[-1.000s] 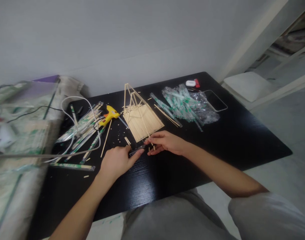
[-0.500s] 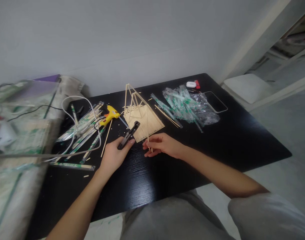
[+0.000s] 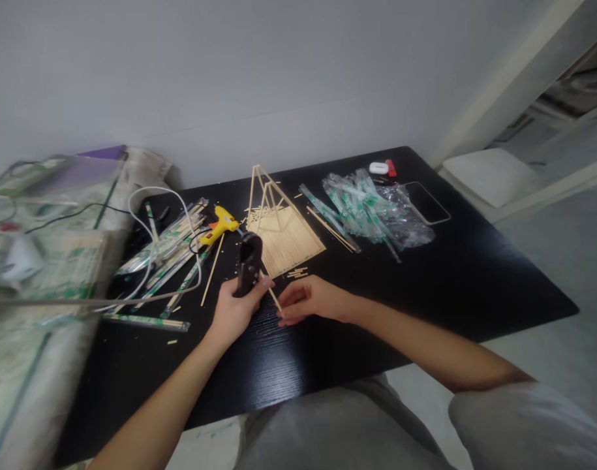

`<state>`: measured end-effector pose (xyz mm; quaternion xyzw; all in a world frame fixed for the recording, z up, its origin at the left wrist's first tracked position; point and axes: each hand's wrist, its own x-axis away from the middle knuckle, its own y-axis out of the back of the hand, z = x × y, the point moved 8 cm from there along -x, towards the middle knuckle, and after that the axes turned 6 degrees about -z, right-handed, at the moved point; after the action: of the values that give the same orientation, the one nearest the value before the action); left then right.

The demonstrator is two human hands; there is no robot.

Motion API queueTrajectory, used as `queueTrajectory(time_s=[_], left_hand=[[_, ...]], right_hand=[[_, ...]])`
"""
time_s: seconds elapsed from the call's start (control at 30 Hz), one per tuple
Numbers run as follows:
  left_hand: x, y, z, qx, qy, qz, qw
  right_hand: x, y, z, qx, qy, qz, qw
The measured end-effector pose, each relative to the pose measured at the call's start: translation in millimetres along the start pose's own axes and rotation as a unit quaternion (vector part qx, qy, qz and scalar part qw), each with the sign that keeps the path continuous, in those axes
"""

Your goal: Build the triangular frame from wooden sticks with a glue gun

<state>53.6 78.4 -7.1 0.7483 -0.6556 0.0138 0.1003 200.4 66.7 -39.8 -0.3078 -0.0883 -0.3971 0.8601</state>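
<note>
My left hand (image 3: 235, 308) is closed around a black pliers-like hand tool (image 3: 250, 264), tilted upward; its exact kind is unclear. My right hand (image 3: 312, 300) pinches the near end of a thin wooden chopstick (image 3: 275, 299), which slants up to the left hand's thumb and the tool. Just beyond both hands lies a flat panel of chopsticks (image 3: 293, 241) set side by side. A pointed frame of sticks (image 3: 267, 196) stands at its far left part. Several short cut stick pieces (image 3: 297, 273) lie between the panel and my right hand.
A yellow glue gun (image 3: 220, 225) and wrapped chopsticks (image 3: 171, 241) lie at left, with a white cable (image 3: 200, 267) looping over them. Crumpled plastic wrappers (image 3: 361, 205), a phone (image 3: 428, 203) and a white case (image 3: 378, 168) are at right on the black table (image 3: 425, 287).
The chopstick has swung from upright to slanting left, against the tool side. My left hand has turned the tool more upright and moved nearer my right hand.
</note>
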Motion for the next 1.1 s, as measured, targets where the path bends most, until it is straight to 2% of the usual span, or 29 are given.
queueTrajectory(time_s=[0.07, 0.23, 0.57, 0.77, 0.97, 1.1], left_hand=[[-1.7, 1.7, 0.3, 0.054, 0.026, 0.001, 0.998], [-3.0, -0.7, -6.3, 0.117, 0.026, 0.026, 0.993], [-3.9, -1.2, -1.5, 0.101, 0.03, 0.021, 0.994], [-4.2, -1.9, 1.9, 0.075, 0.03, 0.008, 0.997], [-2.1, -4.1, -1.5, 0.041, 0.006, 0.017, 0.999], [-7.1, 10.7, -12.8, 0.078, -0.027, -0.036, 0.996]], right_hand=[[-0.4, 1.7, 3.8, -0.015, 0.008, 0.004, 1.0], [-1.6, 3.2, 3.6, -0.041, 0.013, 0.006, 0.999], [-0.2, 2.5, 0.6, -0.03, 0.008, -0.015, 0.999], [0.0, -4.4, 1.1, 0.006, 0.031, -0.003, 0.999], [-1.4, -1.9, 3.8, 0.039, 0.057, -0.044, 0.997], [-0.5, 6.3, 10.4, 0.092, 0.089, -0.07, 0.989]])
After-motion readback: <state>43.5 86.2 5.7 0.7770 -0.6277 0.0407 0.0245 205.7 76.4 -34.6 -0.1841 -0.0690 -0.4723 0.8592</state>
